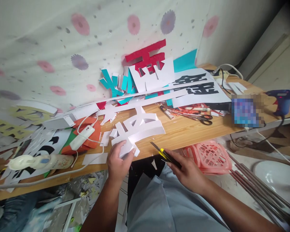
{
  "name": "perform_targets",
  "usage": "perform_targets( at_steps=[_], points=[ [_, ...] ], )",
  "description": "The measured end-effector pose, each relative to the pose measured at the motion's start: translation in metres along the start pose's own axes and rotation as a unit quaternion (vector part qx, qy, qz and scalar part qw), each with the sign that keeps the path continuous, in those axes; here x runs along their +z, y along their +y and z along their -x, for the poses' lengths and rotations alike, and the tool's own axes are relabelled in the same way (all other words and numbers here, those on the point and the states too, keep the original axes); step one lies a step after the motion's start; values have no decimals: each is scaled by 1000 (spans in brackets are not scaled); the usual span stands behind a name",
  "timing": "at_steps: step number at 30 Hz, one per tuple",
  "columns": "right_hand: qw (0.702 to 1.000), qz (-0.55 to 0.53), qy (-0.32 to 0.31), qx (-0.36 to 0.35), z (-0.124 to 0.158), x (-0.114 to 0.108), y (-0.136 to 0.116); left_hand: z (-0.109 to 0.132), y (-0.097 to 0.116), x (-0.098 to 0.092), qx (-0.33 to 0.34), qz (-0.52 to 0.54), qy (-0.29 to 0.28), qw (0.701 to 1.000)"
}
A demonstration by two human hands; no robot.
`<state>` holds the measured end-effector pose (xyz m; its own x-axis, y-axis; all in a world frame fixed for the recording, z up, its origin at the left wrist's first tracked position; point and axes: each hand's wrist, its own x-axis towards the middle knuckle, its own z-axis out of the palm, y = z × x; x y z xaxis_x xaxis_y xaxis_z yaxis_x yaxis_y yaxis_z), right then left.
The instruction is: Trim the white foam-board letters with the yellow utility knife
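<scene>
My left hand (119, 161) grips the near end of a white cut-out character (147, 130), which lies on the wooden table (173, 132) and has raised side walls. Its thumb and fingers are on either side of the piece's lower corner. In my right hand (188, 172) is a black and yellow utility knife (167, 156), held just off the table's front edge. The blade is out and points up and left, apart from the white piece. A small white scrap (154, 164) shows below the knife.
Scissors (204, 120) lie behind to the right, near a printed sheet (202, 87). Red and teal cut-out characters stand at the back. A glue gun (281, 100) is far right, a white bottle (43, 161) left, and a pink basket (210, 156) below the edge.
</scene>
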<state>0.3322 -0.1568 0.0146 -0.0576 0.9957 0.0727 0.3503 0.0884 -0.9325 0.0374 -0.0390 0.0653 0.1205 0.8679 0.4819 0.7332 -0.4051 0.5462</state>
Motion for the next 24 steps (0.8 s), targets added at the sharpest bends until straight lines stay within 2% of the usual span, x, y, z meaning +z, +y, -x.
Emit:
perform_targets(
  at_steps=[4, 8, 11, 18, 24],
  points=[
    [999, -30, 4, -22, 5, 1, 4, -25, 3, -33, -129, 124, 13, 984],
    [999, -36, -1, -33, 6, 5, 5, -52, 3, -58, -227, 312, 19, 923],
    [999, -33, 5, -39, 6, 8, 6, -65, 3, -69, -267, 381, 25, 885],
    [999, -19, 14, -43, 8, 13, 9, -71, 8, -74, -300, 423, 36, 854],
    [999, -19, 13, -49, 8, 13, 2, -69, 7, -69, -305, 418, 50, 854]
  ],
)
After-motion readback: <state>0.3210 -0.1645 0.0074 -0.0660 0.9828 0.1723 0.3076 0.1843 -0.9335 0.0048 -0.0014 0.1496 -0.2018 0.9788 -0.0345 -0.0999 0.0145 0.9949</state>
